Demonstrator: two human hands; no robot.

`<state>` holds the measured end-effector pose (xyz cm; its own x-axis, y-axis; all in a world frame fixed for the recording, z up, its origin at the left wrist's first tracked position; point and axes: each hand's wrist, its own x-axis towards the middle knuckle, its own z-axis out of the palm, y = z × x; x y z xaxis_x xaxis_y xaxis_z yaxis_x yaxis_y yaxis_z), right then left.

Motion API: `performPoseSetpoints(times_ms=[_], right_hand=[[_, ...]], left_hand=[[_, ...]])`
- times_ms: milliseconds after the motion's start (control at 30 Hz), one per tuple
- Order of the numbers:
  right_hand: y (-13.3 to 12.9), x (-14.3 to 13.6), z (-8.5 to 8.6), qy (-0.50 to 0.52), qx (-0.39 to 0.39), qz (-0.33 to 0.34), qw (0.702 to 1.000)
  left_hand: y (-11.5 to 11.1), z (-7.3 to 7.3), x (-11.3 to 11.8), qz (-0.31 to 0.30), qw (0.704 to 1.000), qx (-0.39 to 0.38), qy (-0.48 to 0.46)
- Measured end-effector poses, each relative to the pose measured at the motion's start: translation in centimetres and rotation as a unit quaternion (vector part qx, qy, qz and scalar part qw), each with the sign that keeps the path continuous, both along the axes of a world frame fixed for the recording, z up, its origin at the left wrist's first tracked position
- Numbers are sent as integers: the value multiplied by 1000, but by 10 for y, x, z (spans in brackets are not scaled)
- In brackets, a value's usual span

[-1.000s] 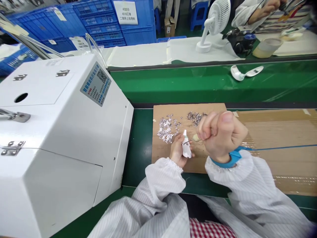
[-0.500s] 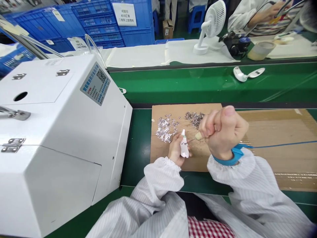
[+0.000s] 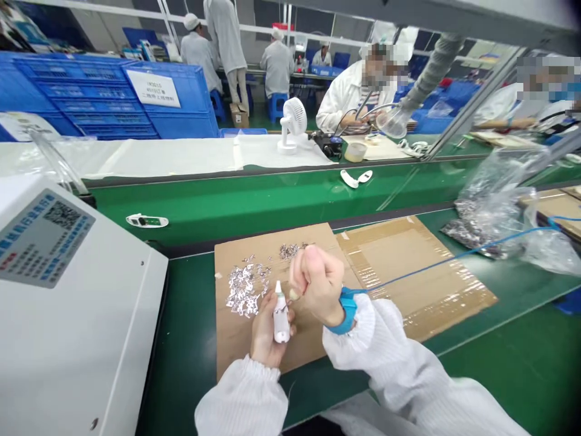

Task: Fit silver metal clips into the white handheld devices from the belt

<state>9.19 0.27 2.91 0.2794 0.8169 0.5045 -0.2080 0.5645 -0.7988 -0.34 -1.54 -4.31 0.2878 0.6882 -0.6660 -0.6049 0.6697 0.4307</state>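
In the head view, my left hand (image 3: 264, 332) is closed around a slim white plastic housing (image 3: 281, 324) with a narrow tip pointing away from me. My right hand (image 3: 318, 283), with a blue wrist strap (image 3: 348, 310), is a fist just right of the housing. A thin metal tool (image 3: 285, 303) reaches from its fingers to the housing's upper part; its kind is unclear because the fist hides most of it. Something pale yellow (image 3: 294, 294) shows at the fingertips. Small shiny metal pieces (image 3: 245, 292) lie left of the hands, and a darker pile (image 3: 290, 250) lies beyond them.
A cardboard sheet (image 3: 231, 348) lies under the hands, another (image 3: 385, 254) to the right. A white machine (image 3: 86, 327) stands at left. White shell parts (image 3: 147, 221) lie on the green conveyor (image 3: 254, 203). Plastic bags (image 3: 499, 206) sit at right; a co-worker (image 3: 349, 100) sits opposite.
My view has tilted up and swung right, bringing in more of the room and the bags. Both hands keep their grips, with the tool still at the housing.
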Motion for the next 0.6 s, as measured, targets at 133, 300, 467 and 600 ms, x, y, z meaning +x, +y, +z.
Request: performPoseSetpoints(times_ms=[133,300,467,600], right_hand=[[2,-7,-4,-13,-16,3,1000],[4,0,18,8,-52,8,999],[1,45,39,28,-94,-65,993],[-19,59,7,-237,-364,82,897]], left_hand=[[-1,-3,1,1,1000,18,14],[-7,4,3,2,1000,25,6],[-5,22,0,41,997,65,29],[-3,32,13,117,980,154,37]])
